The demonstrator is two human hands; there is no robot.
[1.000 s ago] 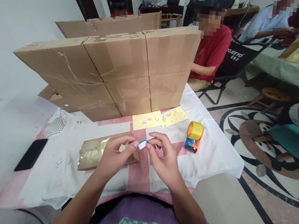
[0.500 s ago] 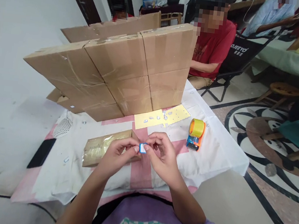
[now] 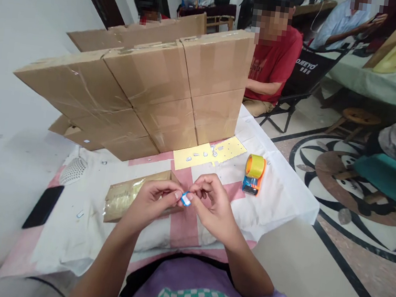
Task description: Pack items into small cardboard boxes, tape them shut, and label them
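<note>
A small white piece with a blue edge (image 3: pixel 186 198) is pinched between my two hands above the near part of the table. My left hand (image 3: pixel 157 203) grips its left side with thumb and fingertips. On its right side, the thumb and fingers of my right hand (image 3: pixel 211 208) are closed on it too. Exactly what the piece is, I cannot make out. Behind and below my left hand lies a taped cardboard box (image 3: pixel 123 195), partly hidden by that hand. Beyond my hands, a yellow sheet (image 3: pixel 191 156) carries several small whitish pieces.
A tape dispenser (image 3: pixel 253 174) with yellow tape stands at the right. Large stacked cardboard boxes (image 3: pixel 160 100) wall off the far side. A black phone-like slab (image 3: pixel 43 207) lies at the left edge near a white perforated object (image 3: pixel 74 172). A person in red (image 3: pixel 276 66) sits beyond.
The small blue-edged piece has tilted between my fingers, its right side now lower. The whole view has shifted slightly, so the table things appear further left. Both hands keep their hold.
</note>
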